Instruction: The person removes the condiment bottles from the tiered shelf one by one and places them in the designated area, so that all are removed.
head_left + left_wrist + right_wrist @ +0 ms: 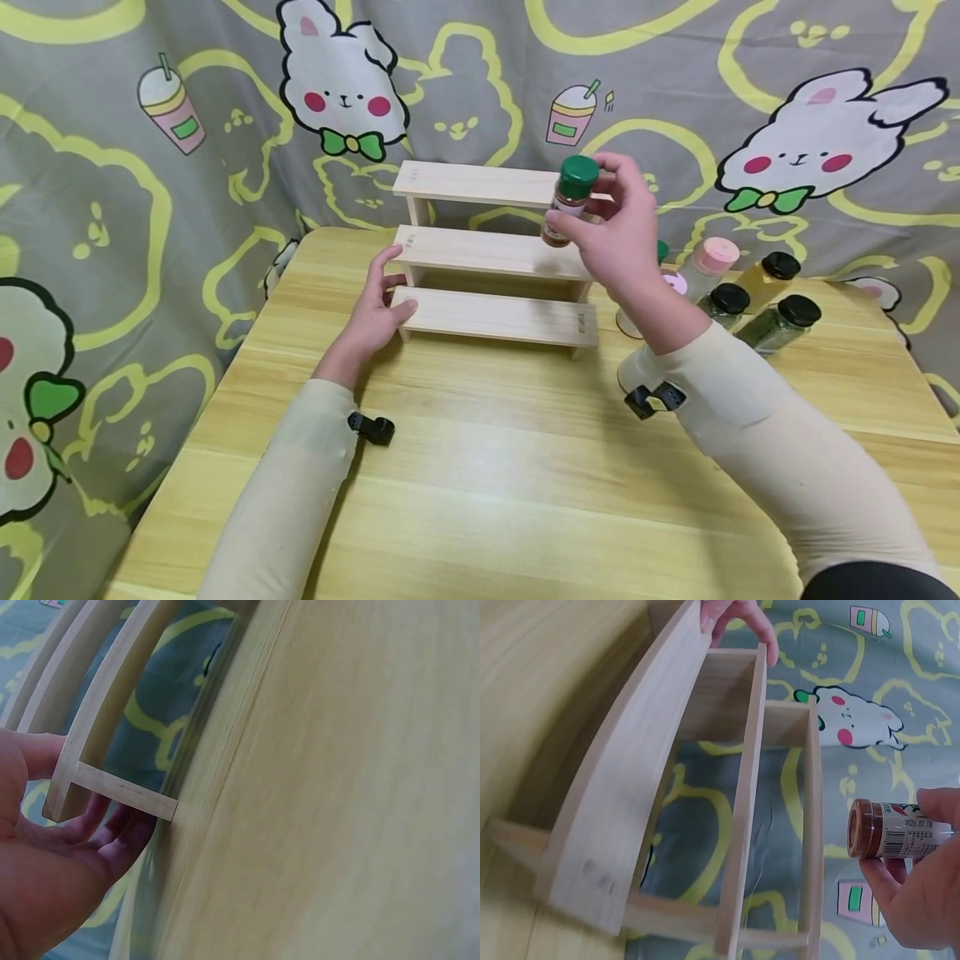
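Observation:
In the head view, a three-step wooden rack (pixel 491 250) stands at the back of the table. My left hand (pixel 375 304) grips its left end, the thumb on the lowest step and a finger at the middle one. The left wrist view shows other fingers behind the rack's side piece (pixel 124 791). My right hand (pixel 618 225) holds a spice jar (pixel 572 200) with a green cap, raised near the right part of the upper steps. From the right wrist view, the jar (pixel 907 829) has a reddish-brown bottom and a printed label, apart from the rack.
Right of the rack stand several jars, including a pink-capped jar (pixel 716 258), a black-capped yellow jar (pixel 765 279) and a black-capped green one (pixel 776 327). My right forearm partly hides others. A patterned curtain (pixel 465 92) hangs behind the wooden table (pixel 480 467).

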